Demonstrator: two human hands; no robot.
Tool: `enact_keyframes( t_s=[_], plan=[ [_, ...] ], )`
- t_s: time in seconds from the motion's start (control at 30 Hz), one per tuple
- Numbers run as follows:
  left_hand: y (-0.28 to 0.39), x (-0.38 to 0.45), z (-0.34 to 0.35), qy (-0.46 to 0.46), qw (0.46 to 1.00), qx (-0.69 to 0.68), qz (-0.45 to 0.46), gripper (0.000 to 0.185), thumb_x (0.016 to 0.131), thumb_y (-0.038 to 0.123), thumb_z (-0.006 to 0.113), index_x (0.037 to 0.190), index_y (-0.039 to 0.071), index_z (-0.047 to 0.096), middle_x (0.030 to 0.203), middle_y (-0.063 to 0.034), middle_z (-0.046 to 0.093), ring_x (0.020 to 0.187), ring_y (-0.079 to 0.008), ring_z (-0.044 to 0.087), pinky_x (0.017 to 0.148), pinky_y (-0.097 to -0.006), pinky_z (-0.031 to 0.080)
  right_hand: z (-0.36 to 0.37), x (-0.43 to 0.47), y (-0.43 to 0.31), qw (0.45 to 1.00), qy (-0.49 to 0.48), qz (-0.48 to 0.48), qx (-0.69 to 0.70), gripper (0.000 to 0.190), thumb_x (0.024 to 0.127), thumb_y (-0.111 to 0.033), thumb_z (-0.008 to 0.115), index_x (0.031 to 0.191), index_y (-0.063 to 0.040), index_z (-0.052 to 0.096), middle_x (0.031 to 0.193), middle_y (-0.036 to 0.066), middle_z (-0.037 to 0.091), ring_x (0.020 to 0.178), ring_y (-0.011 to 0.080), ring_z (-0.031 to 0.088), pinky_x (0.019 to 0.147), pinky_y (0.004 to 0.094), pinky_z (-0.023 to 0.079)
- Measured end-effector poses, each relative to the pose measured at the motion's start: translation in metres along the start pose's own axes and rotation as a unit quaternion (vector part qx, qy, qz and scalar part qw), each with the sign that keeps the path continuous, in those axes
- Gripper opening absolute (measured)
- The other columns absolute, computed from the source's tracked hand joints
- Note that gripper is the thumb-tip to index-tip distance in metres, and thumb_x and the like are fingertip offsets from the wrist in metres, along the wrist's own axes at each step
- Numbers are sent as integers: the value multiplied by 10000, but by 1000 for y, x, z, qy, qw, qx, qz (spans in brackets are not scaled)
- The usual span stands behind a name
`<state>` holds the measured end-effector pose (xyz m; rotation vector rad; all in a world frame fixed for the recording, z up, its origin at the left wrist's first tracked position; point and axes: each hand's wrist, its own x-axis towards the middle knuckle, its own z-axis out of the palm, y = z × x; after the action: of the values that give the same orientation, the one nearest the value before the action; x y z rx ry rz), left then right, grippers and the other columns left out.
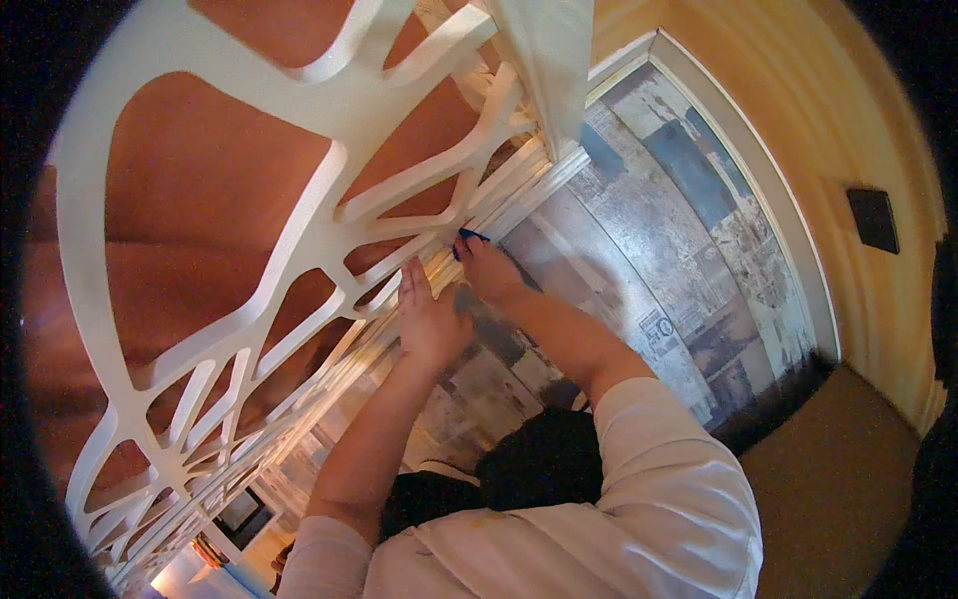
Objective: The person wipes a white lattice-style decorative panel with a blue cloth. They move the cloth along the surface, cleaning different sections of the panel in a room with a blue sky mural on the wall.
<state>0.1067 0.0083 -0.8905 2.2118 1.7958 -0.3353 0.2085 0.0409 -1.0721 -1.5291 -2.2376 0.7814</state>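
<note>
A white openwork lattice panel with branching struts runs diagonally down the left side, in front of a reddish-brown surface. My left hand lies flat with its fingers against the panel's lower part and edge, holding nothing that shows. Just to its right, my right hand is closed on a small dark blue item, perhaps a cloth, pressed at the white base trim under the panel. Most of the blue item is hidden by the fingers.
Patchwork-patterned wood-look flooring spreads below and to the right, bordered by a white baseboard. A yellow-orange wall with a dark rectangular plate rises at the right. A white post stands at the panel's end. A brown surface lies lower right.
</note>
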Motion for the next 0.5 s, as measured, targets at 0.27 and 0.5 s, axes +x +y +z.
enact_keyframes(
  t_s=[0.27,0.5],
  plan=[
    [-5,-3,-8,-43,998,42,-15,325,804,306,696,996,46,734,1598,-345,212,1490,-488,230,1216,-513,230,-60,-4,65,994,96,11,-45,599,863,-65,584,1457,-79,509,1049,176,584,930,351,610,828,457,518],
    [7,13,-40,-20,991,-115,69,522,814,279,725,1298,99,650,1591,-305,271,1471,-456,298,1194,-527,278,14,-7,78,979,105,54,167,568,819,-22,624,1380,-113,600,1074,184,601,1010,365,608,896,438,513]
  ],
)
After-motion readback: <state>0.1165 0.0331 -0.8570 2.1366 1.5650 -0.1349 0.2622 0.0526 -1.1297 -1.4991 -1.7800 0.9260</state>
